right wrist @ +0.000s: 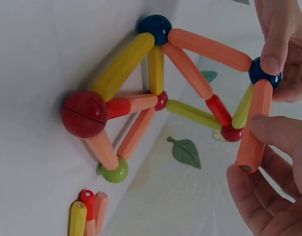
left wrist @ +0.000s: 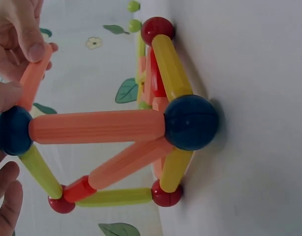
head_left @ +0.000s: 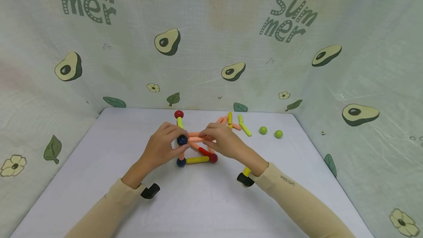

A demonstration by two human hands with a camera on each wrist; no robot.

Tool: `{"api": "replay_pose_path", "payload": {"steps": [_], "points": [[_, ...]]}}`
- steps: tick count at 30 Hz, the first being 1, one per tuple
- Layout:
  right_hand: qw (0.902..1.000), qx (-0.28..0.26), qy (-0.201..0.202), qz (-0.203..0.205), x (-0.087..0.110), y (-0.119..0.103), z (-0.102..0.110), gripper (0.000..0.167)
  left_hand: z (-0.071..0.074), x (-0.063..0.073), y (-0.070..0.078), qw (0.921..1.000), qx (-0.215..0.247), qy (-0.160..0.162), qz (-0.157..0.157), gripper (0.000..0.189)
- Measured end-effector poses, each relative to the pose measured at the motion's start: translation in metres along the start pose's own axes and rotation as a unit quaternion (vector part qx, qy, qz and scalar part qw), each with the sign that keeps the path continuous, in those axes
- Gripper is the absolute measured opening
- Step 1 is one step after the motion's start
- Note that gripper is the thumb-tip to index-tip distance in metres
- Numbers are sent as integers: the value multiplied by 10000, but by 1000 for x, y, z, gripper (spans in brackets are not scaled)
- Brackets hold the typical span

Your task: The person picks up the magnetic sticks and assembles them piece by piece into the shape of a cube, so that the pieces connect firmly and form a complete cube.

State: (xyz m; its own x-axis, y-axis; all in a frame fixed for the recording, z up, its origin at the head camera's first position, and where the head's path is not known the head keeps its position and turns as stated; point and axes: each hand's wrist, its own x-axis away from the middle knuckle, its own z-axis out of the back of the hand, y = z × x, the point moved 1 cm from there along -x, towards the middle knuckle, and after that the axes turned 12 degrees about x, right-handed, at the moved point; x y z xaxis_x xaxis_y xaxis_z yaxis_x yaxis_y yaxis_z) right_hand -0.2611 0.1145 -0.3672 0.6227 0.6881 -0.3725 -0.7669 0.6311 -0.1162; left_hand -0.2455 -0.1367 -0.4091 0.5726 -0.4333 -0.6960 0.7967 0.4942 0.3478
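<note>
ball [right wrist: 256, 74] partly hidden by left hand [right wrist: 283, 46] in right wrist view

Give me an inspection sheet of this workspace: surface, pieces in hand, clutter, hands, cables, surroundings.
Surface: white table, a stick-and-ball frame standing on it.
Pieces in hand: upper blue ball of the frame; orange stick, one end at that ball, the other without a ball.
Clutter: loose sticks beyond the right hand; two green balls to their right.
Left hand: grips the upper blue ball.
Right hand: pinches the orange stick.
Cables: nothing seen.
Surroundings: printed cloth behind and at both sides.
</note>
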Motion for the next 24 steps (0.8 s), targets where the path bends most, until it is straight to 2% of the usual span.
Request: {"api": "replay_pose_path", "payload": {"steps": [6, 10, 15, 19, 24], "points": [[9998, -131, 125, -58, 1, 1, 0, 25, -7, -9, 2, 9996, -74, -248, 68, 29], [9997, -158, 121, -130, 2, 3, 0, 27, -10, -10, 4, 9997, 5, -221, 139, 25], [9997, -13, -111, -216, 10, 17, 9, 30, -11, -9, 4, 9997, 104, -138, 198, 26], [9978, -55, -331, -577, 27, 46, 20, 36, -11, -9, 4, 9994, 96, -143, 292, 27], [9871, 318, -485, -1491, 59, 112, 24, 37, -11, -9, 5, 9989, 83, -175, 417, 26]]}}
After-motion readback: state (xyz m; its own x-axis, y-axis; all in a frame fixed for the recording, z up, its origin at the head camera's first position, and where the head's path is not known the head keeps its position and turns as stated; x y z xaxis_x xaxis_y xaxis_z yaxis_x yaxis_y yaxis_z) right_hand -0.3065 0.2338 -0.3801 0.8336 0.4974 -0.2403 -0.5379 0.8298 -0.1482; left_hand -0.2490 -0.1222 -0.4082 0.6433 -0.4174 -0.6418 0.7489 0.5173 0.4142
